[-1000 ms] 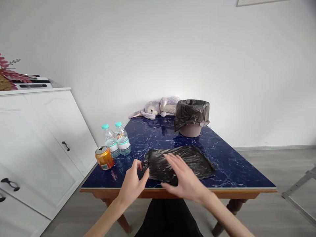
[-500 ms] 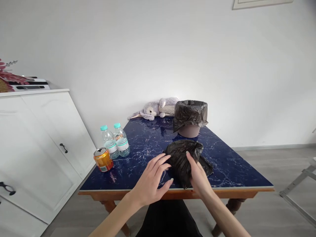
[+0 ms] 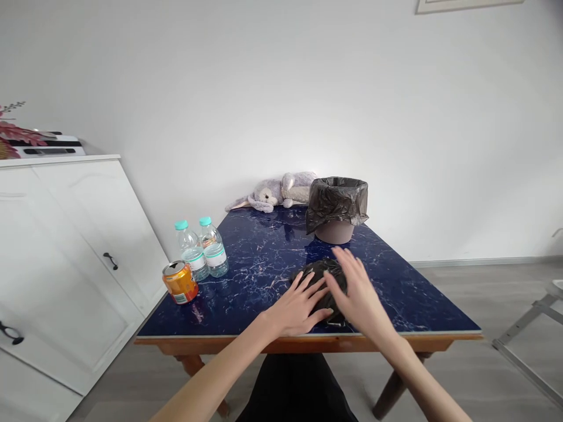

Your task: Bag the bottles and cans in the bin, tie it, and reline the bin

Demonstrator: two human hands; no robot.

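"Left hand [image 3: 292, 310] has moved right, onto the bag [image 3: 329, 299], since half a second ago."

"And the bag?"

"Bunched smaller: its loose spread to the right no longer shows, only a dark bundle near the table's [image 3: 250, 249] front edge, this side of the bin [image 3: 335, 232]."

"Fingers?"

"Left ones fanned out over it, clamped on nothing. On the right hand [image 3: 360, 299], thumb and fingers stand apart at the bundle's right; whether they touch, I can't tell."

"Meaning?"

"Compacting looks well along, I'd judge."
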